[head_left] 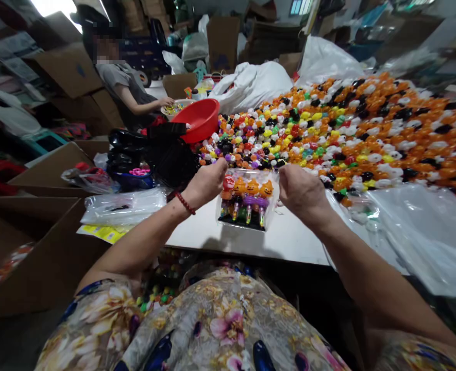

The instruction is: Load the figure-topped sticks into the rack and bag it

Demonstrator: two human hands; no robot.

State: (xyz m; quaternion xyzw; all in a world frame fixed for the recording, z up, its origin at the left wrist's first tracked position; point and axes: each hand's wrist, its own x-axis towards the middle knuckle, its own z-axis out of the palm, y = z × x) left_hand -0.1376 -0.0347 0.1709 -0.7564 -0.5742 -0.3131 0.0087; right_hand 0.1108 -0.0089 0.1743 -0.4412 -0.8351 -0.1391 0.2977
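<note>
A clear plastic bag (244, 224) hangs between my hands above the white table's front part. Inside it are several small toys (252, 188) in a row, with orange pumpkin-like heads, one red-and-white head and colourful tube-like lower parts. My left hand (207, 181) is closed on the bag's upper left corner, and a red bead bracelet circles that wrist. My right hand (302, 189) grips the upper right corner in a fist. Just beyond both hands begins a big heap of small plastic figures (289, 129) in orange, white, black, yellow and purple.
Flat clear bags (424, 221) lie at the right, and more bags (125, 206) at the left. A red basin (199, 121) tilts beside black items (173, 159). Open cardboard boxes (53, 221) stand at the left. Across the table a person (125, 87) reaches into a bowl.
</note>
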